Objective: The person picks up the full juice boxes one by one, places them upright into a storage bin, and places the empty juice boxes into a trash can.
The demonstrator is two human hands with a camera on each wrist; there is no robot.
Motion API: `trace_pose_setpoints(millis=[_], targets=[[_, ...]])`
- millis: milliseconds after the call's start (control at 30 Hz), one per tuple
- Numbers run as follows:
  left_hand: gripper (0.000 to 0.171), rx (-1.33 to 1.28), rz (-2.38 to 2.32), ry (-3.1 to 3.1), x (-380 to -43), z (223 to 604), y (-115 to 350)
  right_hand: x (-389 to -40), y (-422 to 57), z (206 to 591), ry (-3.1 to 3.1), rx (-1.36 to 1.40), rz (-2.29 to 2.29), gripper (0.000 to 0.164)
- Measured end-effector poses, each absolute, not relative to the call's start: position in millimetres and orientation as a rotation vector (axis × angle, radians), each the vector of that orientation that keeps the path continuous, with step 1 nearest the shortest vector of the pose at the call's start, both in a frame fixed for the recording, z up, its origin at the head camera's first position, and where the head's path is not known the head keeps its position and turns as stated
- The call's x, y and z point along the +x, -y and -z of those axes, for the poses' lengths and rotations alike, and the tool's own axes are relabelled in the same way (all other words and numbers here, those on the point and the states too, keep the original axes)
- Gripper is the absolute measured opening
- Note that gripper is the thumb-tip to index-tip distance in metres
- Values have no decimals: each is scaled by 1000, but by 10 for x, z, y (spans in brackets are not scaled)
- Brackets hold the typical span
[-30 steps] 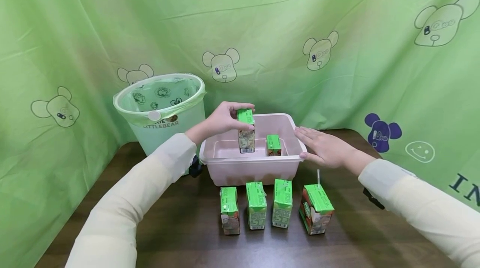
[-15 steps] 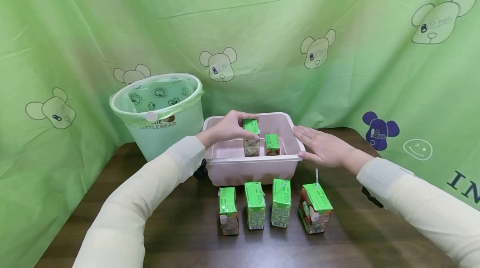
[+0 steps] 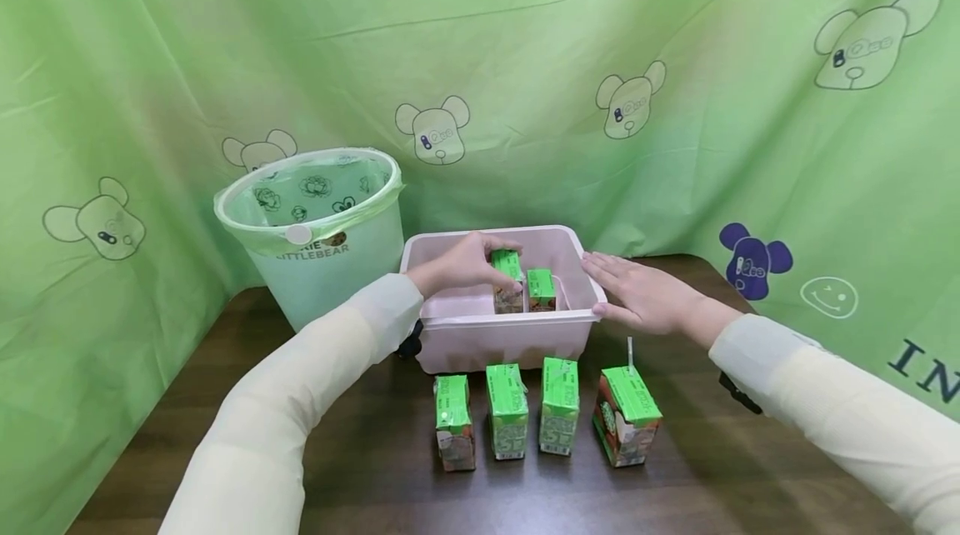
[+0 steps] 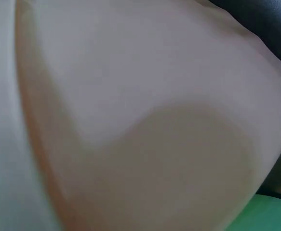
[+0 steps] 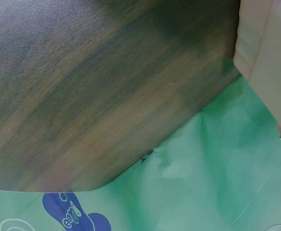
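Note:
My left hand (image 3: 468,262) reaches into a pale pink plastic bin (image 3: 502,343) and grips an upright drink carton (image 3: 508,302) with a green top, thumb on the near side and fingers behind. Just right of it in the bin stands a second green-topped carton (image 3: 542,292). My right hand (image 3: 637,289) rests with straight fingers against the bin's right rim. Only the bin's pink wall (image 4: 154,86) fills the left wrist view. In the right wrist view a corner of the bin (image 5: 268,57) shows at the right, over the tabletop.
In front of the bin stand several drink cartons in a row, among them a left one (image 3: 454,422) and a right one (image 3: 628,418) with a straw. A lined green trash can (image 3: 337,285) stands left of the bin. A green printed curtain (image 3: 525,35) hangs behind the table (image 3: 360,468).
My left hand has lowered its carton into the bin and moved it right, close beside the other carton. The right hand has stayed at the rim.

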State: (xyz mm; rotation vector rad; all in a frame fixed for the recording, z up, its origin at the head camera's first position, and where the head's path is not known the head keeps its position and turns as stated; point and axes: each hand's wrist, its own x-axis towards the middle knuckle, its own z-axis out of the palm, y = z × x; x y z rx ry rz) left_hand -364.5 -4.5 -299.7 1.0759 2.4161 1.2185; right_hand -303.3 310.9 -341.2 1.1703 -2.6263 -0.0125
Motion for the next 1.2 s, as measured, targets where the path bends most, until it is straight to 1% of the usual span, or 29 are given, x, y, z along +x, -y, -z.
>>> trace_pose_setpoints(millis=[200, 533, 767, 1000, 1200], targets=[[66, 1097, -1189, -2410, -3671, 3031, 13, -3013, -3106, 3400, 2625, 1168, 8, 70], [66, 1143, -1004, -2497, -3785, 3069, -11, -3027, -3099, 3414, 2613, 1169, 16, 70], [70, 1118, -963, -2469, -3813, 3156, -59, -3018, -3100, 3420, 2619, 1157, 3, 70], [64, 1135, -896, -2507, -3827, 3272, -118, -3016, -3095, 3440, 2627, 1156, -4, 69], [63, 1121, -849, -2556, -3844, 3302, -124, -3014, -3090, 3426, 2633, 1145, -3, 69]])
